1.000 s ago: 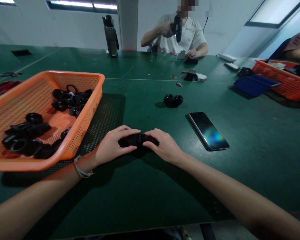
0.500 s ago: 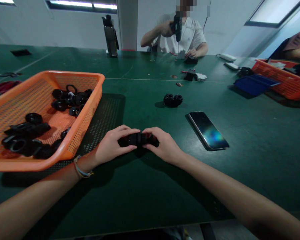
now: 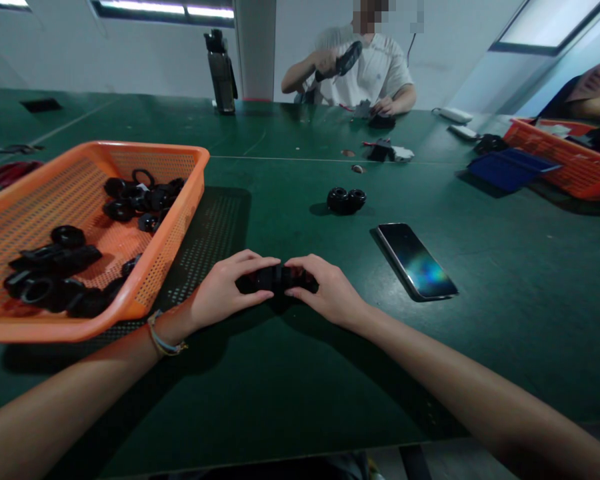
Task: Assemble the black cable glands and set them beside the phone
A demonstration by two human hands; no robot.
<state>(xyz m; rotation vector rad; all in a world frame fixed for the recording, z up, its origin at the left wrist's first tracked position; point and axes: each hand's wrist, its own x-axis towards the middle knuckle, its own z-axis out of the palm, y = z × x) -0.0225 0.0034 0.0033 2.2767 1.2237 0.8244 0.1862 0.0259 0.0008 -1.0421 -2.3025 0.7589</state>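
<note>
Between my two hands lies a black cylindrical plastic part (image 3: 279,278), low over the green table (image 3: 280,400). My left hand (image 3: 235,283) grips its left end, with thumb and fingers closed around it. On the other end, my right hand (image 3: 323,288) is closed the same way. The fingers hide much of the part, so I cannot tell whether it is one piece or two joined. Beyond my hands, a pair of round black parts (image 3: 347,201) sits on the table. A smartphone (image 3: 417,261) lies to the right of my right hand.
An orange perforated basket (image 3: 180,230) with several black parts stands at left. Across the table a person (image 3: 350,73) holds a dark power tool (image 3: 349,59). A dark bottle (image 3: 221,73) stands at the back; a blue tray (image 3: 511,170) and a red-orange basket (image 3: 570,163) are at right.
My hands and the black part stay in place. The person across the table has tilted the power tool up, away from the items in front of them.
</note>
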